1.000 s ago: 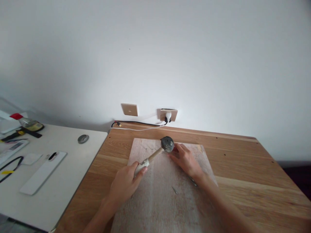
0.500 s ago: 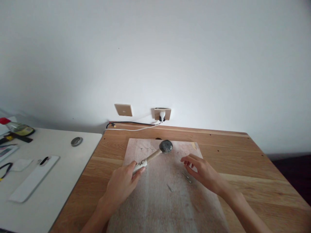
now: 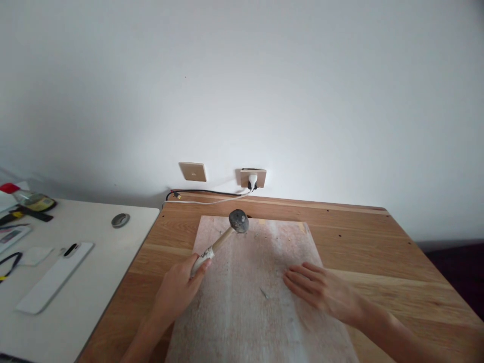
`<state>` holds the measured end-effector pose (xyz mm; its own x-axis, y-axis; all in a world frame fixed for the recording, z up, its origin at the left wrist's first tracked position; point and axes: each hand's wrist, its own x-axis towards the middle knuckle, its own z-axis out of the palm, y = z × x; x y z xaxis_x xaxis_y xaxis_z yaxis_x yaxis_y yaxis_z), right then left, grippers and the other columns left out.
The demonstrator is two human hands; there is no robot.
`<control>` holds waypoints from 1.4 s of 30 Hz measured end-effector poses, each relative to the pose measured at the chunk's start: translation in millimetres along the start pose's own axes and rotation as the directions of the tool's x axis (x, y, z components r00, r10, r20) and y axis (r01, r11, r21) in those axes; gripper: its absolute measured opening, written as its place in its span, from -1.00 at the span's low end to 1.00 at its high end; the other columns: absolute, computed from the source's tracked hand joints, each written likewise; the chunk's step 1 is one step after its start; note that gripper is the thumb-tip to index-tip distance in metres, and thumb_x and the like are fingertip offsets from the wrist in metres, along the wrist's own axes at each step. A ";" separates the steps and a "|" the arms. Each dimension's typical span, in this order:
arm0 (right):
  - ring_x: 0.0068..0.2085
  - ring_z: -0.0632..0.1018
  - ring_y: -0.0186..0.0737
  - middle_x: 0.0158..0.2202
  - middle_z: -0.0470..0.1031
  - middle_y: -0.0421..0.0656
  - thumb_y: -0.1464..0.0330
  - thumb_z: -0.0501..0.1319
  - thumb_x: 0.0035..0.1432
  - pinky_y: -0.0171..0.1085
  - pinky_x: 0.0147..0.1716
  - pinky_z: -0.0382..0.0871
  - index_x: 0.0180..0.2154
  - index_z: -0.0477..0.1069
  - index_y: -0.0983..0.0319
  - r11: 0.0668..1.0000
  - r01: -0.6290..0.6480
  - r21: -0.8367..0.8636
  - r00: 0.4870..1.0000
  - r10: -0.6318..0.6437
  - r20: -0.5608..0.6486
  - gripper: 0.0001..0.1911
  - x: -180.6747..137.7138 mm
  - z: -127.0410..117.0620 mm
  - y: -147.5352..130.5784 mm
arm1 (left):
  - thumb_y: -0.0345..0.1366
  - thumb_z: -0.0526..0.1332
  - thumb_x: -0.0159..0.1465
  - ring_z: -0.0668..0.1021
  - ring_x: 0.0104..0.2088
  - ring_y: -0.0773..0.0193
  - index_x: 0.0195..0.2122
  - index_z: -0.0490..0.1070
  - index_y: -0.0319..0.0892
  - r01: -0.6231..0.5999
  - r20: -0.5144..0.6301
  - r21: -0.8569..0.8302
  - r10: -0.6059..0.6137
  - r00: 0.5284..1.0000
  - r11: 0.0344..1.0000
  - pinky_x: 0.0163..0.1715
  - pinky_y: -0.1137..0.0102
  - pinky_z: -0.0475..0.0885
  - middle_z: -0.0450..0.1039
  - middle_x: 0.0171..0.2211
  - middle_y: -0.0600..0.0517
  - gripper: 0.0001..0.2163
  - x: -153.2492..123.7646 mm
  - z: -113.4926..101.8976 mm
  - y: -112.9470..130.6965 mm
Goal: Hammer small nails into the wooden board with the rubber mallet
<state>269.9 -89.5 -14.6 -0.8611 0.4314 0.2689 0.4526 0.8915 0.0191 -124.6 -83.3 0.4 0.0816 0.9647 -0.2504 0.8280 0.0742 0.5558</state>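
Two bare forearms, no sleeves in view; left hand (image 3: 177, 287) and right hand (image 3: 321, 291) ungloved, without rings or watch.

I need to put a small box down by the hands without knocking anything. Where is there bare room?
Bare wood lies right of the board, from the right hand out to the wooden table's edge. The board's far right corner is bare too. Crowded: around the left hand with the hammer, and near the nail.

Head view, down onto table (image 3: 378, 237)
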 end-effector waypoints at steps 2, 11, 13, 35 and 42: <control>-0.16 0.66 -0.18 -0.11 0.69 -0.05 0.51 0.06 0.47 -0.18 -0.13 0.52 0.08 0.54 0.19 1.000 0.004 0.021 1.000 -0.003 -0.020 -0.66 -2.7 4.4 2.8 | 0.08 0.00 0.47 0.69 -0.21 0.00 -0.26 0.50 -0.08 0.006 0.000 -0.001 -0.006 1.000 1.000 -0.21 0.33 0.42 0.65 -0.33 -0.09 -0.58 -1.8 -1.7 -1.1; -0.22 0.65 -0.16 -0.20 0.62 -0.04 0.45 0.09 0.46 -0.23 -0.22 0.57 -0.03 0.58 0.18 0.936 -0.258 0.238 0.957 0.282 -0.069 -0.72 11.5 11.0 25.9 | 0.06 0.02 0.47 0.69 -0.19 0.01 -0.22 0.53 -0.09 0.023 -0.009 -0.022 -0.023 1.000 1.000 -0.20 0.34 0.43 0.66 -0.32 -0.08 -0.59 -6.0 -2.4 -5.3; -0.22 0.67 -0.16 -0.19 0.63 -0.04 0.40 0.12 0.45 -0.24 -0.23 0.59 -0.07 0.59 0.16 0.831 -0.411 0.374 0.873 0.478 -0.102 -0.74 23.4 15.9 34.4 | 0.07 0.00 0.48 0.69 -0.22 0.01 -0.24 0.52 -0.09 0.018 -0.003 -0.025 -0.019 1.000 1.000 -0.21 0.33 0.42 0.65 -0.34 -0.08 -0.57 -6.6 -1.6 -5.7; -0.18 0.67 -0.10 -0.20 0.67 -0.06 0.41 0.19 0.32 -0.13 -0.11 0.62 -0.08 0.61 0.15 0.667 -0.540 0.514 0.729 0.675 -0.110 -0.75 68.2 56.5 45.1 | 0.01 0.02 0.50 0.69 -0.20 0.01 -0.24 0.50 -0.09 0.028 0.007 -0.001 -0.027 1.000 1.000 -0.22 0.35 0.38 0.65 -0.31 -0.10 -0.62 -9.1 -3.2 -9.7; -0.28 0.66 -0.17 -0.27 0.64 -0.12 0.40 0.22 0.25 -0.19 -0.15 0.60 0.00 0.55 0.16 0.606 -0.587 0.536 0.670 0.735 -0.098 -0.70 66.8 64.8 45.6 | 0.02 0.00 0.51 0.69 -0.22 0.04 -0.24 0.47 -0.09 0.000 0.031 0.018 -0.001 1.000 1.000 -0.24 0.37 0.36 0.64 -0.33 -0.06 -0.62 -7.0 -2.8 2.6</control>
<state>218.0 -11.1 -58.2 -0.2218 0.9314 0.2886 0.6557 0.3615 -0.6628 -124.6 -89.2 5.8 0.0980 0.9564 -0.2752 0.8378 0.0699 0.5414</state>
